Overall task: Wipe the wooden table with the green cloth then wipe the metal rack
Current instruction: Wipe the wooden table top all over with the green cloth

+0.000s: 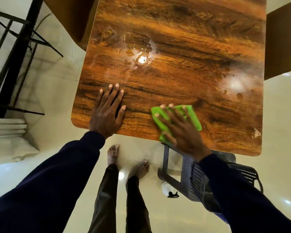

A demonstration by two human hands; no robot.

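The wooden table [183, 39] fills the upper middle of the head view, its top streaked with wet patches and droplets. My right hand [180, 130] presses flat, fingers spread, on the folded green cloth [192, 115] near the table's front edge. My left hand [107, 113] rests flat on the bare wood at the front left corner, fingers straight. The black metal rack [15, 47] stands on the floor to the left, apart from both hands.
A dark plastic chair [200, 179] sits tucked under the table's front right. A spray bottle [168, 189] lies on the pale tiled floor beside it. My bare feet [128, 160] stand near the front edge. Folded white fabric [7, 126] lies at left.
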